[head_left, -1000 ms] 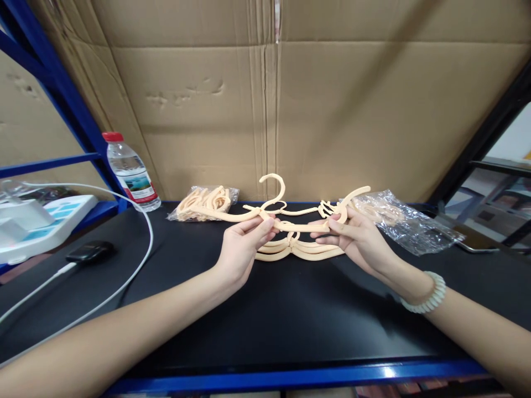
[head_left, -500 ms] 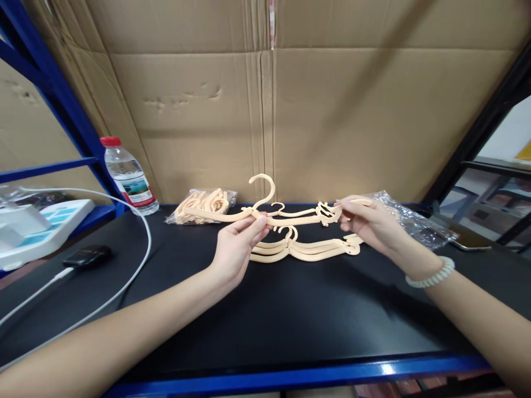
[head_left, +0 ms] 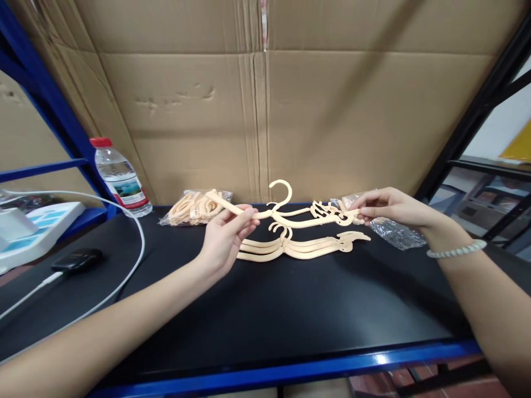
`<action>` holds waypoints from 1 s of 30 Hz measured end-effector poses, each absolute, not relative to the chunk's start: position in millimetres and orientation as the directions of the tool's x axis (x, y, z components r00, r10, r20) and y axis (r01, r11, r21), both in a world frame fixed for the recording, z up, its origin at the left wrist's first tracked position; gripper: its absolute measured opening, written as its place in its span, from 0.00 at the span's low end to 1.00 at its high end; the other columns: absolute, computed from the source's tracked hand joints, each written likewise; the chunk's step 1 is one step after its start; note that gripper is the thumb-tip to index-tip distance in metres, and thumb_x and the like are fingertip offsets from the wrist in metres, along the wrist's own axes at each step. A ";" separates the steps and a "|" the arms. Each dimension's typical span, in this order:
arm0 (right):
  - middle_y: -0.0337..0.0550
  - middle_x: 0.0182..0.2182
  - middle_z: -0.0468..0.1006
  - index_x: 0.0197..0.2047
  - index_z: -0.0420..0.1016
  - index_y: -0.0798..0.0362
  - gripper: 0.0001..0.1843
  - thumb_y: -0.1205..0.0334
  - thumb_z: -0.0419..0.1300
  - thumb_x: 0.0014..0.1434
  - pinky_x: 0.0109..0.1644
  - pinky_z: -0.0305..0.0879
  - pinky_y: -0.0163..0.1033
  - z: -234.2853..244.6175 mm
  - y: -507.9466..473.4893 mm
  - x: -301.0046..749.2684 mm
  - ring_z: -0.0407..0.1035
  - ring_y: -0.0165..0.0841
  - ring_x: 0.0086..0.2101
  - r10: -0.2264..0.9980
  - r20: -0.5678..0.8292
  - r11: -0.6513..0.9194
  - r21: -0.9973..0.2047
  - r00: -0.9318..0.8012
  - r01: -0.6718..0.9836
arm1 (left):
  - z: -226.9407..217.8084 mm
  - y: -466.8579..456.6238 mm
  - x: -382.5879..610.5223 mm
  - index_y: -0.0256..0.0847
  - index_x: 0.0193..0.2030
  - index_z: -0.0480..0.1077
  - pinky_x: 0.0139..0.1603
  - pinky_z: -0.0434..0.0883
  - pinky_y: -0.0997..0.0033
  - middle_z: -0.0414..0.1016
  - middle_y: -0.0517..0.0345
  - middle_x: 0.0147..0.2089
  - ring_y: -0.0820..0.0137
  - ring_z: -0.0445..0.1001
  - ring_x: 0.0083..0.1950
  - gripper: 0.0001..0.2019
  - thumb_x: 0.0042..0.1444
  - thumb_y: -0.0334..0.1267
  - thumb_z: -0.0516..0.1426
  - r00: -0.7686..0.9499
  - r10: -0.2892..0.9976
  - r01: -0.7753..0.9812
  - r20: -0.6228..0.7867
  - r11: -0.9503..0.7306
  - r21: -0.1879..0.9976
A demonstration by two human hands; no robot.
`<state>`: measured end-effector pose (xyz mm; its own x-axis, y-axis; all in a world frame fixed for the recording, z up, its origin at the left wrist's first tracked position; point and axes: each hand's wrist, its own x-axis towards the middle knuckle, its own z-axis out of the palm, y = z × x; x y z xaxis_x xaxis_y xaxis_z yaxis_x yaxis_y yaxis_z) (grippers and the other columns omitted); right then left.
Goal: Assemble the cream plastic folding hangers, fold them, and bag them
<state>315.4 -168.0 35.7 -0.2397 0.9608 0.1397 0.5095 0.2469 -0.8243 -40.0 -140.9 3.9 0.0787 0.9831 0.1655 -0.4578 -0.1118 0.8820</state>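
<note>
A cream plastic clothes hanger (head_left: 305,223) is held level above the table, its hook pointing up. My left hand (head_left: 226,235) pinches its left arm near the middle joint. At the other end, my right hand (head_left: 384,207) has thumb and fingers closed on the hanger's right tip. Beneath it, a row of several similar hangers (head_left: 313,249) lies nested together on the black table (head_left: 298,309). Behind the held one, part of another hanger and some cream pieces (head_left: 326,210) show, partly covered.
At the back left lies a clear bag (head_left: 194,207) of cream hangers. A water bottle (head_left: 124,182) with a red cap stands beside a power strip (head_left: 45,226), a white cable (head_left: 139,237) and a black device (head_left: 78,260). Crumpled clear plastic (head_left: 398,233) lies right. Cardboard (head_left: 186,127) rises behind.
The held hanger and its hook have shifted right in view. My right hand has moved right and now grips the hanger's tip. My left hand stays on the left arm.
</note>
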 end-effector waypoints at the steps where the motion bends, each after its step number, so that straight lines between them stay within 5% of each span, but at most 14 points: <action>1: 0.41 0.29 0.77 0.40 0.79 0.51 0.17 0.49 0.67 0.53 0.33 0.66 0.36 35.7 -167.2 320.8 0.70 0.30 0.29 0.965 0.129 0.231 -0.828 -0.227 0.511 | 4.6 -138.8 -43.2 0.34 0.33 0.77 0.35 0.74 0.81 0.79 0.57 0.31 0.76 0.77 0.30 0.13 0.39 0.33 0.71 0.082 0.978 -0.446 0.190 -0.134 0.885; 9: 0.39 0.28 0.74 0.36 0.77 0.53 0.14 0.50 0.64 0.55 0.36 0.65 0.37 39.5 -164.9 335.9 0.69 0.30 0.30 0.929 -0.003 0.243 -0.751 -0.371 0.614 | -10.6 -133.3 -84.1 0.38 0.28 0.76 0.35 0.76 0.75 0.81 0.52 0.34 0.69 0.79 0.32 0.10 0.40 0.35 0.71 0.252 0.916 -0.061 0.313 -0.308 0.950; 12: 0.41 0.29 0.76 0.34 0.77 0.53 0.13 0.51 0.63 0.56 0.39 0.65 0.38 40.7 -165.8 330.7 0.70 0.32 0.32 0.883 -0.113 0.263 -0.685 -0.456 0.679 | -14.0 -128.8 -98.3 0.41 0.28 0.79 0.35 0.75 0.73 0.81 0.51 0.30 0.65 0.79 0.32 0.07 0.42 0.37 0.70 0.431 0.760 0.227 0.487 -0.614 0.756; 15: 0.43 0.30 0.78 0.33 0.77 0.53 0.12 0.52 0.65 0.54 0.39 0.64 0.38 36.8 -163.7 328.5 0.72 0.35 0.34 0.869 -0.229 0.218 -0.619 -0.439 0.755 | -14.1 -124.7 -105.7 0.44 0.31 0.80 0.35 0.74 0.72 0.82 0.52 0.29 0.64 0.79 0.30 0.08 0.43 0.39 0.70 0.632 0.578 0.294 0.516 -0.795 0.530; 30: 0.42 0.24 0.77 0.31 0.76 0.54 0.10 0.55 0.63 0.52 0.33 0.62 0.38 17.3 -150.7 320.7 0.68 0.33 0.27 0.871 -0.310 0.200 -0.487 -0.381 0.850 | -10.3 -123.3 -110.0 0.43 0.34 0.76 0.47 0.71 0.68 0.79 0.50 0.44 0.60 0.74 0.50 0.05 0.57 0.39 0.60 0.873 0.326 0.308 0.363 -0.945 0.108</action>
<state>320.7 -150.7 17.3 -0.3815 0.8710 -0.3095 0.8505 0.1995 -0.4867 -110.0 -123.3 -10.3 0.8730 0.3258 0.3630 0.3077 -0.9453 0.1084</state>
